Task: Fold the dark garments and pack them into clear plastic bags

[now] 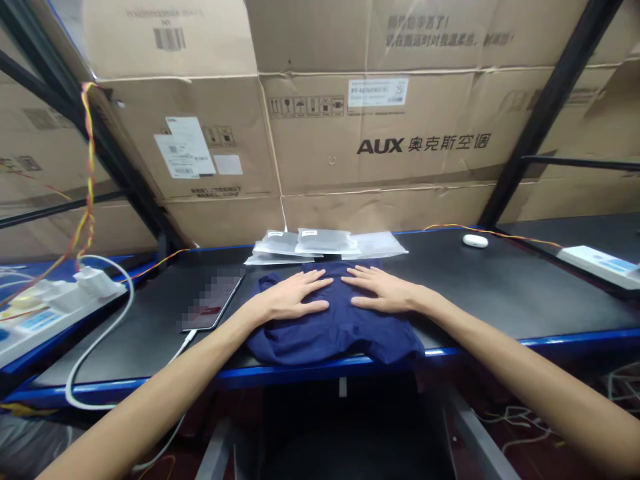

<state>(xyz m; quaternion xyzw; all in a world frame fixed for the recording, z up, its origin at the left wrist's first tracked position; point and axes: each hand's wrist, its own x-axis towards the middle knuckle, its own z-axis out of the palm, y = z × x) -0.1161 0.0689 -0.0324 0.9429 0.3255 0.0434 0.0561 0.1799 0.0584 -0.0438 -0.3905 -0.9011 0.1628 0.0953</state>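
Observation:
A dark blue cloth (340, 333) lies bunched at the middle of the black tabletop, its near side reaching over the blue front edge. My left hand (295, 293) rests flat on its left part, fingers spread and pointing right. On the right part lies my right hand (383, 290), also flat with the fingers apart, pointing left. Bare cloth shows between the two hands, and neither hand grips anything. Just behind the cloth are several flat translucent plastic packets (327, 241), partly overlapping.
A phone (215, 300) with a white cable lies left of the cloth. Power strips (45, 320) stand at the far left and right. A small white case (475, 241) sits at the back right. Cardboard (320, 153) and black posts rise behind the table (465, 287).

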